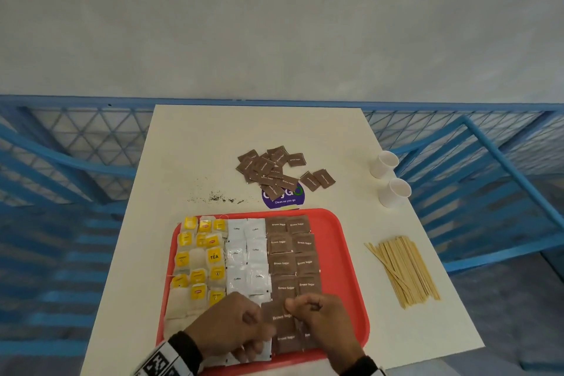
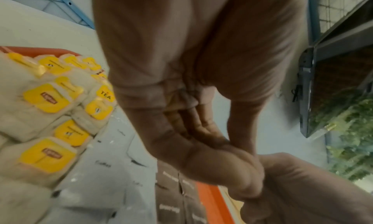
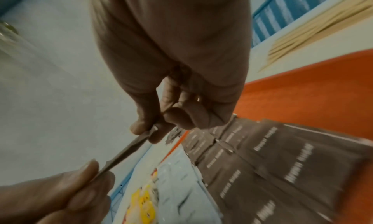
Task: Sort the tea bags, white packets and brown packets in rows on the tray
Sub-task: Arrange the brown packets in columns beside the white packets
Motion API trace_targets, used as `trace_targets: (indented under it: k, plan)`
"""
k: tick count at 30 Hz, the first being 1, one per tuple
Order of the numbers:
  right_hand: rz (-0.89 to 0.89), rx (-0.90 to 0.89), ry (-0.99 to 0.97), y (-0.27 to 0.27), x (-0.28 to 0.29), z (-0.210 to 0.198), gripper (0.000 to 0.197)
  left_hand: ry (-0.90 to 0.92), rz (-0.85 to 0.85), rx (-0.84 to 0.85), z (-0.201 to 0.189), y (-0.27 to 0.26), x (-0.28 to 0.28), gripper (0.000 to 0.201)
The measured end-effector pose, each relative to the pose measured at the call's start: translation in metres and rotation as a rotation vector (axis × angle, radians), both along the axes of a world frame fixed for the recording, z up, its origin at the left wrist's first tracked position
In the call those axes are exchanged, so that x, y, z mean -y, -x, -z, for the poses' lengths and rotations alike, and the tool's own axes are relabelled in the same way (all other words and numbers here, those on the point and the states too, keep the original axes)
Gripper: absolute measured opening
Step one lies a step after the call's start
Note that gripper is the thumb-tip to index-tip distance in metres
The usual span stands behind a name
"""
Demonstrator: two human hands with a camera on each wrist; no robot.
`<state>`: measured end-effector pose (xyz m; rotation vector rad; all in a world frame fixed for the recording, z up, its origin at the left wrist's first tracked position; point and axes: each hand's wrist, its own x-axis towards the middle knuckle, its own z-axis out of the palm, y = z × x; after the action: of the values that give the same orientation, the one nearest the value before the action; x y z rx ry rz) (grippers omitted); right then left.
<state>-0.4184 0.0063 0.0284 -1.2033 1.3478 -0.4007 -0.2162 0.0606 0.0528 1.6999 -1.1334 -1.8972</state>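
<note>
**Op:** At the bottom of my head view, both hands are on one brown packet (image 1: 279, 316). My left hand (image 1: 232, 325) pinches its left edge, my right hand (image 1: 320, 319) pinches its right edge between thumb and forefinger. In the right wrist view the packet (image 3: 123, 154) shows edge-on, held above the tray.

**Desk:** And the tray itself?

**Op:** The red tray (image 1: 345, 253) fills the lower middle of the frame. Tea bags (image 1: 200, 259) with yellow tags stand in rows at its left, white packets (image 1: 247, 256) in the middle, sorted brown packets (image 1: 293, 253) in two columns to the right. A strip of bare red runs along the tray's right side.

**Desk:** What is it sitting on?

**Op:** A cream table (image 1: 213, 146). Right of the tray lies a bundle of wooden stirrers (image 1: 404, 272). Just above the tray's top edge there is a purple round sticker (image 1: 283, 200), partly covered by a loose pile of brown packets (image 1: 271, 169) at centre frame. Left of the sticker, dark crumbs (image 1: 216, 198) are scattered. Two white paper cups (image 1: 389, 177) stand near the table's right edge.

**Desk:** Beyond the table?

**Op:** Blue railing (image 1: 76, 137) with mesh runs across mid-frame on both sides, and a pale grey wall (image 1: 274, 18) fills the upper half.
</note>
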Motion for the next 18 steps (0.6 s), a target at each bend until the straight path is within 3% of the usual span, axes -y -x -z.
trace_targets:
  k: [4,9,13,18]
  plan:
    - [0.085,-0.039,-0.038,0.019,0.004,0.022,0.012,-0.033,0.109,-0.014,0.006,-0.002,-0.01,0.027]
    - [0.032,-0.129,-0.017,0.014,0.032,0.034,0.01,0.001,-0.11,0.056,0.013,-0.012,-0.012,0.039]
    - [-0.031,-0.19,0.019,-0.005,0.052,0.041,0.01,0.063,-0.3,0.052,0.014,-0.014,-0.006,0.028]
    - [-0.051,-0.37,0.106,-0.017,0.063,0.055,0.022,0.099,-0.411,0.068,0.017,-0.021,-0.005,0.025]
